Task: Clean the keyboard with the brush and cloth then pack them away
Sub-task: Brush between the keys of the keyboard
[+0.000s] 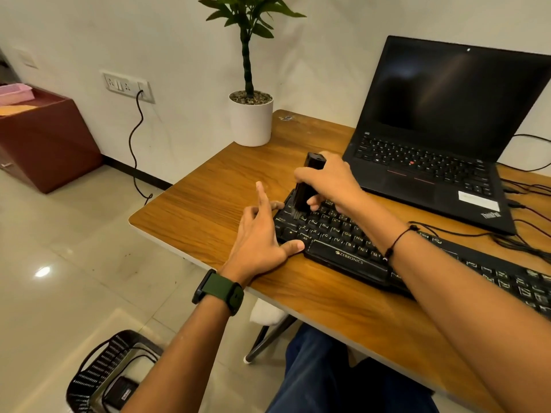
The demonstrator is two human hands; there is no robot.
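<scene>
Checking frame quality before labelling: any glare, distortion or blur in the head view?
Head view: wide-angle bending curves the table edge and wall; a ceiling-light glare spot sits on the floor tiles; faint sheen streaks the dark laptop screen; the right hand on the brush and the keyboard legends stay sharp.

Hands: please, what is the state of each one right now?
Left hand: open, thumb resting on the keyboard edge, holding nothing.
Right hand: closed around the black brush, bristles on the keys.
</scene>
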